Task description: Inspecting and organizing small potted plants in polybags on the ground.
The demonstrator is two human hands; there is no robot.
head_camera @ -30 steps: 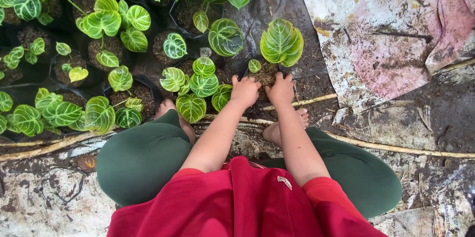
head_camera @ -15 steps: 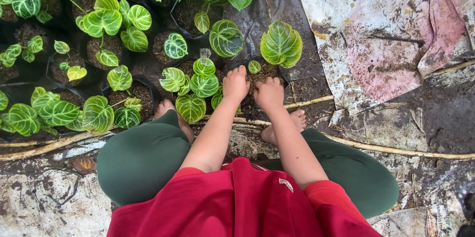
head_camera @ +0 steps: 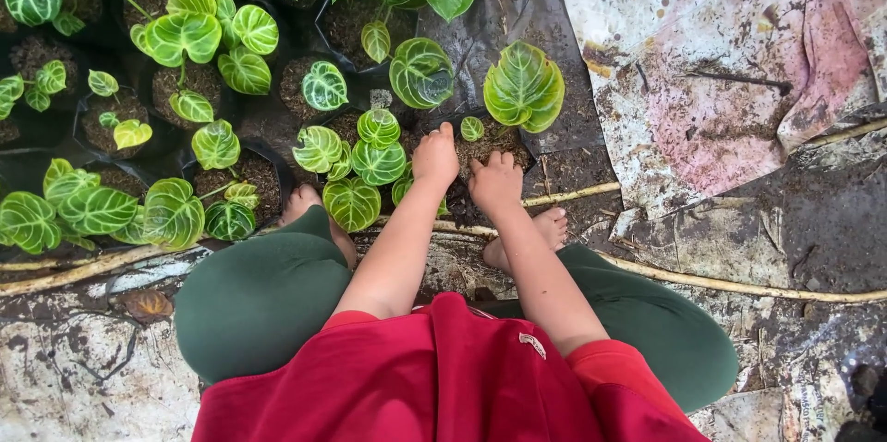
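No pkgs, signs or screens were seen. Only label-like thing: a small whitish tag (head_camera: 530,343), oblong, stitched on the red shirt (head_camera: 443,377), right of its center fold.

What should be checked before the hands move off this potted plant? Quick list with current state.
1. Left hand on the pot's near left rim: ok.
2. Right hand on the soil at the near edge: ok.
3. Big leaf clear of both hands: ok.
4. Small leaf between the hands, untouched: ok.
5. Plant stem upright: cannot tell, leaves hide it.
6. Neighbouring plant crowded by the left wrist: not ok.
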